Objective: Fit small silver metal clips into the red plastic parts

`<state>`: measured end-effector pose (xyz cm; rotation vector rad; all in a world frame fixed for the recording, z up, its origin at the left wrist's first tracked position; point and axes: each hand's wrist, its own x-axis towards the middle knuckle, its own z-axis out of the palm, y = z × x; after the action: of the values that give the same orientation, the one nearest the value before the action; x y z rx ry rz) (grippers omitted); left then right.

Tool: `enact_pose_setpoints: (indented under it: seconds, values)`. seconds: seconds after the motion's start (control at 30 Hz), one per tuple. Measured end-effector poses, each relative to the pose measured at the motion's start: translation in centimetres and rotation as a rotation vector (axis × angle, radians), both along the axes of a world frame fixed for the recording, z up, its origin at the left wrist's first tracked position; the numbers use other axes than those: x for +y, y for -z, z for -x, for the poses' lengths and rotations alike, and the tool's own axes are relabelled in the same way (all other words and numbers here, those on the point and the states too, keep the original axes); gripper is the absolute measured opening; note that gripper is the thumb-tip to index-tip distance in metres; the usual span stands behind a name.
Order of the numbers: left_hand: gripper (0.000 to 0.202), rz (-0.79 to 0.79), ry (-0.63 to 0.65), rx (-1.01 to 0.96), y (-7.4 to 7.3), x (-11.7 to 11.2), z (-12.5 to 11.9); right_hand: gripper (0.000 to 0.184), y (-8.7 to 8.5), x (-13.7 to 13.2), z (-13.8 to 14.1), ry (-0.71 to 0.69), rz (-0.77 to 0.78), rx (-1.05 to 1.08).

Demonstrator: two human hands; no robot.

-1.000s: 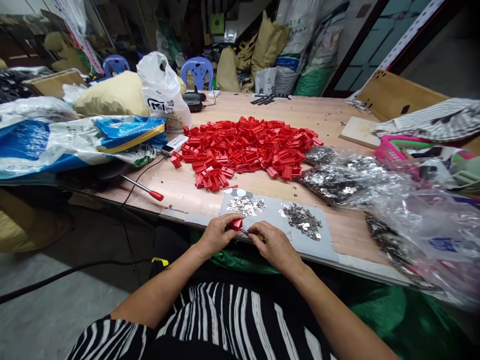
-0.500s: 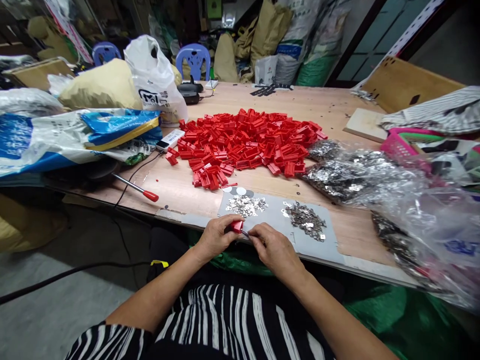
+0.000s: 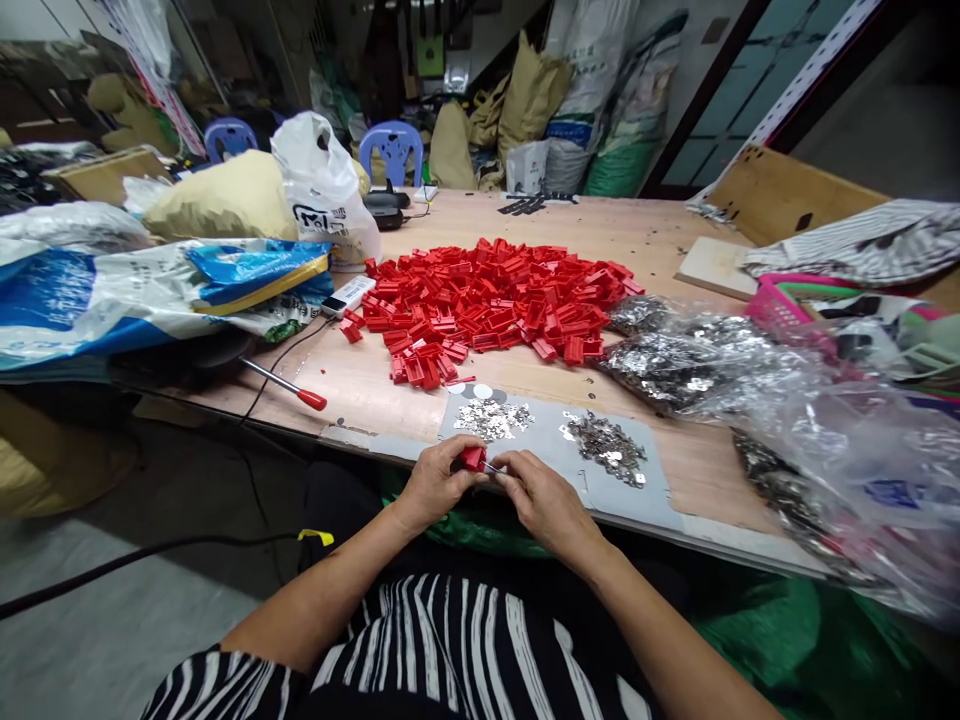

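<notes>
Between thumb and fingers, my left hand (image 3: 439,483) grips a small red plastic part (image 3: 473,459) just over the table's front edge. My right hand (image 3: 541,500) is closed on a thin metal rod-like tool (image 3: 492,468), its tip at the red part's right end. The tool's rear is hidden in my palm. Right behind my hands, a pile of small shiny metal plates (image 3: 491,418) lies on a grey sheet (image 3: 551,428). A darker pile of metal pieces (image 3: 609,447) is to its right. Farther back spreads a large heap of red plastic parts (image 3: 495,300).
Clear plastic bags of metal pieces (image 3: 690,365) crowd the right side, near a pink basket (image 3: 787,300). At left are a blue-and-white sack (image 3: 135,290), a white carrier bag (image 3: 322,190) and a red-tipped metal lever (image 3: 289,385). A dark cable (image 3: 150,555) runs at lower left.
The camera view has tilted slightly, so the scene sits a little lower. Both hands keep their grip, and slightly more of the tool's shaft shows beside the red part.
</notes>
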<state>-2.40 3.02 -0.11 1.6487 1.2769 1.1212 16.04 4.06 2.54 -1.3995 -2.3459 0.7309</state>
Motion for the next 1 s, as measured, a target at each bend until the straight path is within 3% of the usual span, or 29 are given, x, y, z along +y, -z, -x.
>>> enact_pose_setpoints:
  seconds: [0.07, 0.17, 0.3, 0.4, 0.6, 0.87, 1.0]
  values:
    - [0.026, 0.039, -0.038, -0.097, -0.5, -0.4, -0.1, 0.021, 0.1, -0.1, -0.7, -0.027, -0.01, 0.119]
    - [0.03, 0.148, -0.071, -0.395, -1.3, -1.2, -0.3, 0.021, 0.0, -0.8, -1.3, -0.048, 0.023, 0.241]
    - [0.019, 0.451, -0.029, -0.915, -2.1, -2.1, -0.6, 0.033, -1.0, -1.8, -1.4, -0.095, 0.17, 0.264]
    - [0.02, 0.649, 0.034, -1.173, -2.1, -2.7, -0.8, 0.045, -1.7, -2.2, -1.0, -0.116, 0.207, 0.233]
    - [0.015, 0.788, 0.004, -1.341, -2.0, -3.4, -1.3, 0.042, -2.0, -2.1, -0.5, -0.129, 0.2, 0.266]
    - [0.011, 0.805, -0.031, -1.427, -2.1, -4.0, -2.1, 0.032, -1.2, -2.6, -0.3, -0.089, 0.067, 0.313]
    - [0.01, 0.824, 0.018, -1.403, -1.8, -4.6, -2.3, 0.034, -0.4, -2.8, -0.3, -0.034, 0.049, 0.361]
